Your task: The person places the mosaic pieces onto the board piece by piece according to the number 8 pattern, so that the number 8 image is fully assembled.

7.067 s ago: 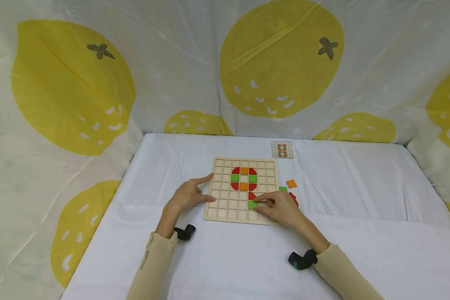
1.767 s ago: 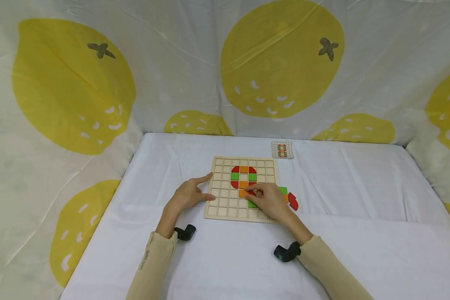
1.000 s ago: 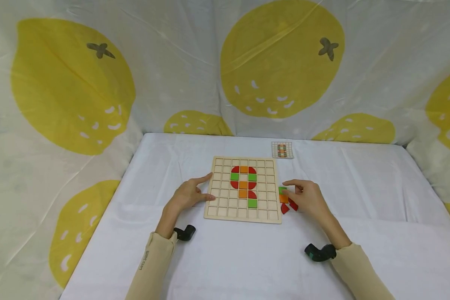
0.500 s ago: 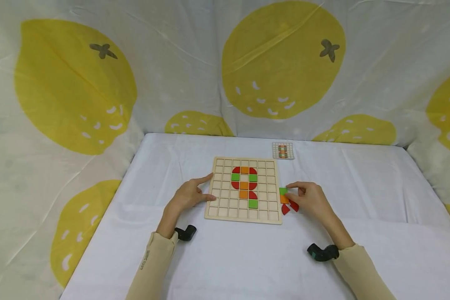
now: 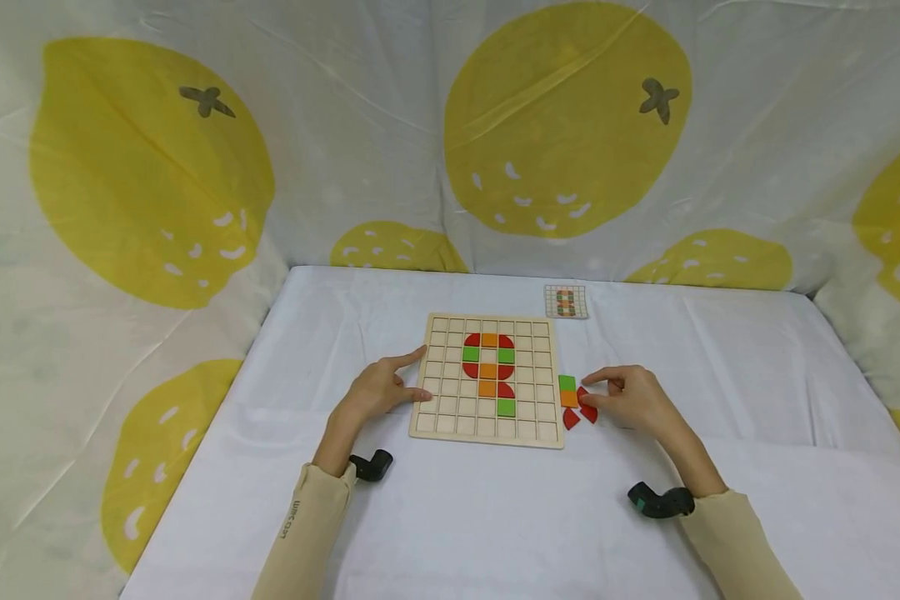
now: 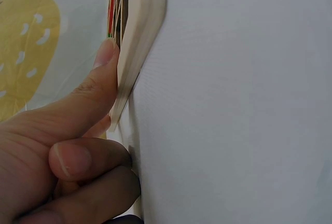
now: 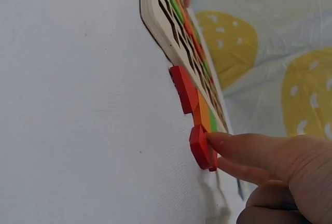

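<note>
A wooden grid board [image 5: 441,418] lies on the white cloth, with red, orange and green tiles set in its cells. Thumb and index finger of my left hand [image 5: 371,393] spread along its left edge; the left wrist view shows the thumb [image 6: 98,86] against the rim and the other fingers curled beneath. Right of the board, my right hand [image 5: 630,400] has thumb and index fingertips at either side of a red quarter-circle tile [image 5: 582,391]. Other red tiles [image 5: 571,418] lie close by, beside a green tile [image 5: 567,382] and an orange tile [image 5: 568,399].
Behind the board, a small pattern card [image 5: 566,302] shows a gridded figure in similar colours. A lemon-print cloth [image 5: 360,150] hangs at the back and sides. Black wrist mounts [image 5: 662,502] stick out from both sleeves.
An orange tile now sits in the board below the upper ring. My right hand left the board, went to the green and orange tiles, then shifted right to the red ones. The left hand stayed.
</note>
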A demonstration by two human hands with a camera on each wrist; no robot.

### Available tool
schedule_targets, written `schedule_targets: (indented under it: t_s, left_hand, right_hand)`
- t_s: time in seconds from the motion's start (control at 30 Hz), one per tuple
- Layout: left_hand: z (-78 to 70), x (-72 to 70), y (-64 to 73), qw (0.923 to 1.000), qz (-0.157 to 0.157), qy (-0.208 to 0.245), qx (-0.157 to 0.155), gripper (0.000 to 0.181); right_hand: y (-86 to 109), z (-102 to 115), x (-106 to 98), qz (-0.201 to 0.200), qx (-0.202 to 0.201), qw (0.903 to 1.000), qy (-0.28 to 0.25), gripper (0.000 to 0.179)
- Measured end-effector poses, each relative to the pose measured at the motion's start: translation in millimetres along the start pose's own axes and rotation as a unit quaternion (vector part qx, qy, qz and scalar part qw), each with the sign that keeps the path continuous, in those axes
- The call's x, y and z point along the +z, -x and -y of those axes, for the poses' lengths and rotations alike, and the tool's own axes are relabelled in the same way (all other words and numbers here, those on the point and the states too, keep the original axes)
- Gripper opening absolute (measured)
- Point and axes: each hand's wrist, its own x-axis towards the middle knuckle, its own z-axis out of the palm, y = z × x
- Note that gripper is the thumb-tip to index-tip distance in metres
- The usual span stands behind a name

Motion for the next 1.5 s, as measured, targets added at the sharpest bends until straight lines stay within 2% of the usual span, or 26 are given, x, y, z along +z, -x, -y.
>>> schedule_targets:
  t_s: [0.33,0.57,0.7,0.87,1.13,1.27,1.5]
  left_hand:
    - [0.2,-0.3,-0.3,1.0,0.0,0.001,-0.001,0.088]
    - [0.8,0.9,-1.5,1.0,-0.003,-0.003,0.001,0.088]
    - [0.8,0.8,-1.6,1.0,-0.003,-0.004,0.003,0.089]
    - [0.8,0.2,-1.5,1.0,-0.002,-0.002,0.004,0.088]
    - [1.2,-0.2,-0.7,1.0,0.001,0.001,0.002,0.088]
    - [1.3,-0.5,-0.1,1.0,0.002,0.002,0.0,0.088]
    - [0.4,-0.5,0.3,1.0,0.003,0.002,-0.001,0.088]
  right_hand:
    - [-2.4,-3.2,0.6,-0.013,0.001,0.9999,-0.011,0.034]
    - [-3.8,-10.9,-0.3,0.009,-0.026,0.9993,-0.027,0.029]
    - [-4.6,-13.2,-1.2,0.007,-0.034,0.9992,-0.02,0.029]
    - [-4.2,-14.6,-5.7,-0.004,-0.021,0.9998,0.003,0.031]
    - [-2.9,-21.1,-11.1,0.005,-0.029,0.9995,0.009,0.028]
    - [-4.2,-22.4,-9.9,-0.002,-0.04,0.9991,0.01,0.027]
    - [-2.9,-20.0,-10.1,-0.028,-0.026,0.9992,0.012,0.029]
